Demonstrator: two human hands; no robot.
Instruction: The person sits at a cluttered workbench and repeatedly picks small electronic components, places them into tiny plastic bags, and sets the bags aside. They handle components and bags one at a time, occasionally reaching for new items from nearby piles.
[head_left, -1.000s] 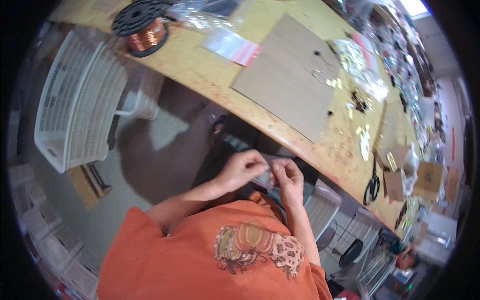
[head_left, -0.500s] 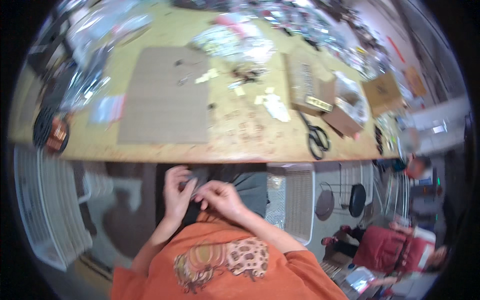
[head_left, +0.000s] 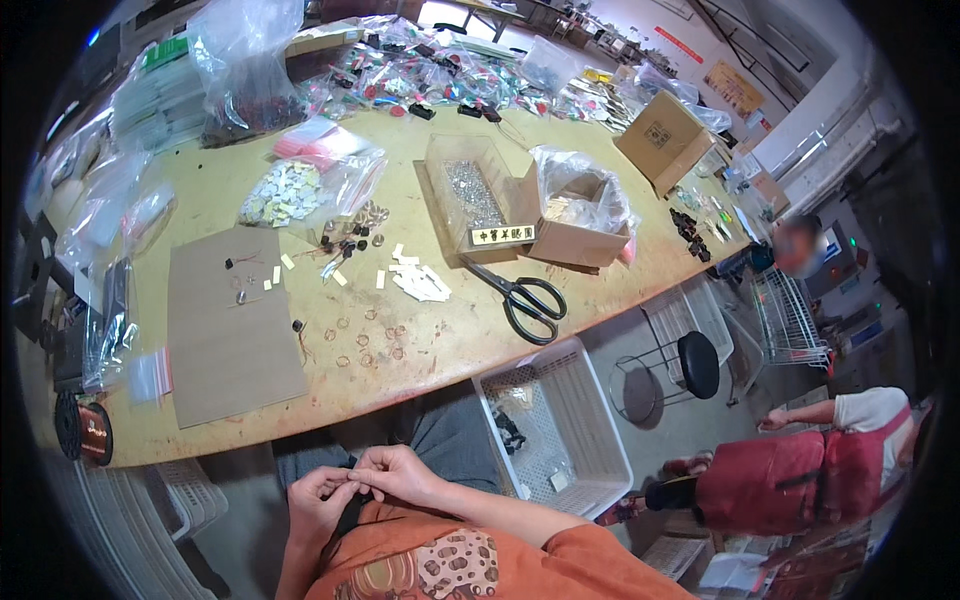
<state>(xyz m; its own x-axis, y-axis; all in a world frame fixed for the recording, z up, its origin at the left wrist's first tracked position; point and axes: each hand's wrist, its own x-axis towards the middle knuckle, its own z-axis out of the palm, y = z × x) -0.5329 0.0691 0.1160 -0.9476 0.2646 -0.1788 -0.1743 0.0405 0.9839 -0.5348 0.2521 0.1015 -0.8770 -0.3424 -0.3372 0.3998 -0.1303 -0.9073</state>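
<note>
1. Cardboard sheet (head_left: 225,350) lies flat on the counter (head_left: 600,290), at its near edge toward the left corner. Short of that edge, over the lap, the left hand (head_left: 322,492) and right hand (head_left: 400,474) are together, fingertips pinched; whether anything sits between them cannot be told.
2. A copper wire spool (head_left: 95,432) sits at the near edge's left end; a white basket (head_left: 600,445) stands below that edge, right of the hands.
3. On the sheet rests a small black part (head_left: 229,264).
4. Rightward lie copper rings (head_left: 365,340), pale slips (head_left: 420,283) and black-handled scissors (head_left: 535,310).
5. Farther in stand a clear tray (head_left: 470,195) of metal bits and a lined carton (head_left: 575,245).
6. Clear bags (head_left: 440,78) heap along the far edge.
</note>
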